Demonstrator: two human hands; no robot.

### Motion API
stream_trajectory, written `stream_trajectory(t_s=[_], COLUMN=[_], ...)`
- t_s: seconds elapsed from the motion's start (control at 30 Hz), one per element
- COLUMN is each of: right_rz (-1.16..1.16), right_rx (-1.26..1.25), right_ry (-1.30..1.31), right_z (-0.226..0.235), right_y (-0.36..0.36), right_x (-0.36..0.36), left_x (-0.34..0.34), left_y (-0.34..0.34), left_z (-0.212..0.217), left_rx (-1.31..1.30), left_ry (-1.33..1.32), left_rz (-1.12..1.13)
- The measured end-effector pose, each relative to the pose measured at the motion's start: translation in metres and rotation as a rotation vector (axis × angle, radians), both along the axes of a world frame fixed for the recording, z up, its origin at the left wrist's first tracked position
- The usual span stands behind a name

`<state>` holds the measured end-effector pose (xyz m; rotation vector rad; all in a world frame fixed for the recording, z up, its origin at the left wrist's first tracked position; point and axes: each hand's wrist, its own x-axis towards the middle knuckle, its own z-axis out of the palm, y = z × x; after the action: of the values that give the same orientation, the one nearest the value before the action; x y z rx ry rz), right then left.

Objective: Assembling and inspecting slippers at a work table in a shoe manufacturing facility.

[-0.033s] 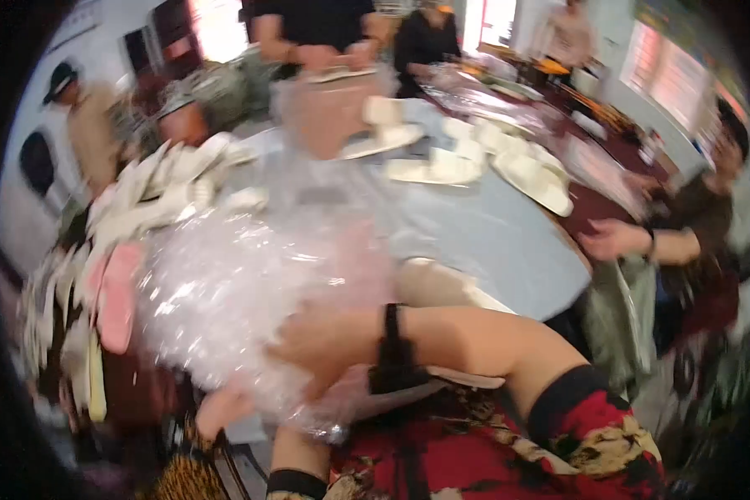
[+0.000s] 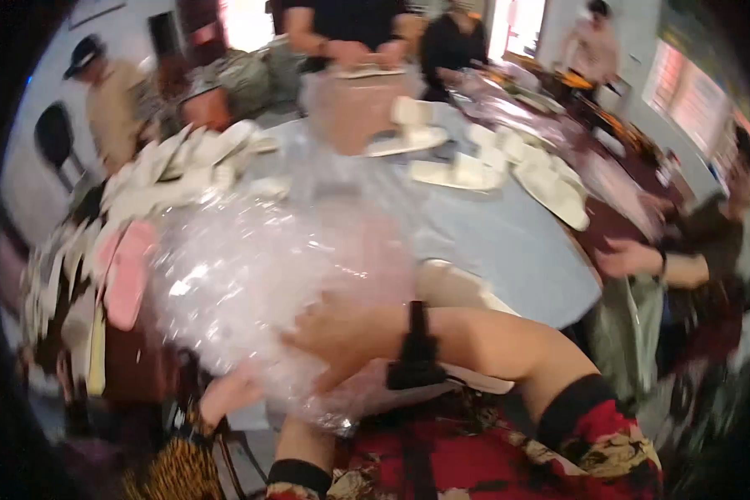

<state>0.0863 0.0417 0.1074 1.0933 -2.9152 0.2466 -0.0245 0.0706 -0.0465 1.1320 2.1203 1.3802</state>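
The person's right hand (image 2: 342, 337) lies against crinkled clear plastic (image 2: 229, 287) at the table's (image 2: 525, 262) near side; whether its blurred fingers grip is unclear. The left hand is hidden.

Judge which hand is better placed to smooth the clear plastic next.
Probably the right hand: it rests against the clear plastic; the left hand is hidden, only its forearm showing below.

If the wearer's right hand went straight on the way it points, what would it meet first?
Most likely the crinkled clear plastic film just leftward; the right hand already appears to touch it, though blur leaves depth unclear.
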Motion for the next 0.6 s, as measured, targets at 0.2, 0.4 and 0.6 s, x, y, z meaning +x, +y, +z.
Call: stream_trajectory(t_s=[0.2, 0.4, 0.6], right_rz=[0.074, 0.062, -0.076], right_rx=[0.19, 0.114, 0.235], right_ry=[0.11, 0.32, 0.315], right_z=[0.067, 0.167, 0.086], right_y=[0.013, -0.038, -0.087], right_x=[0.026, 0.036, -0.007], left_x=[-0.028, -0.03, -0.011], left_y=[-0.083, -0.108, -0.081], left_z=[-0.005, -0.027, -0.038], left_rx=[0.089, 0.157, 0.222], left_ry=[-0.079, -0.179, -0.274], left_rz=[0.274, 0.36, 0.309])
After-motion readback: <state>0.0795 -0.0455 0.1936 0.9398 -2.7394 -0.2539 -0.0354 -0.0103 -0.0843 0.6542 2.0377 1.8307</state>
